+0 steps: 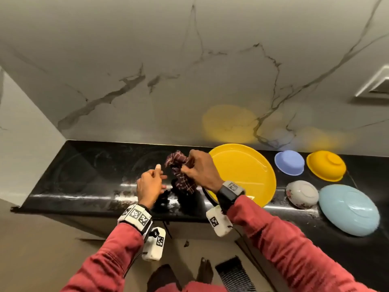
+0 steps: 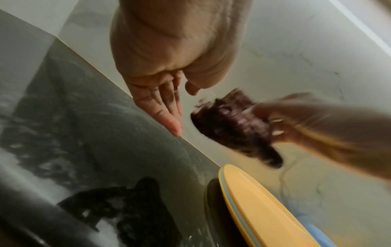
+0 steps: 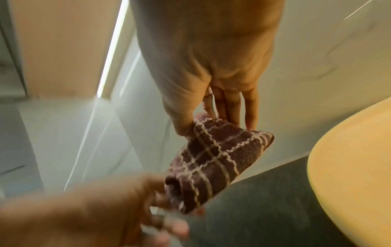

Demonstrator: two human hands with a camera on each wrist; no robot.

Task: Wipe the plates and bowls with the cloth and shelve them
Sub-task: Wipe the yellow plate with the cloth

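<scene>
Cloth (image 1: 181, 172), dark maroon with pale checks, hangs bunched above the black counter (image 1: 84, 165), its long axis running roughly up and down. Going left to right: the left hand (image 1: 149, 184) sits just beside the cloth's lower end, fingers mostly straight and relaxed; whether they touch the fabric cannot be told. The right hand (image 1: 200, 170) pinches the cloth's upper part between thumb and fingers. Just right of that hand lies the yellow plate (image 1: 248, 171), face up, nearest dish to the cloth. Bowls and a blue plate (image 1: 349, 209) lie farther right.
</scene>
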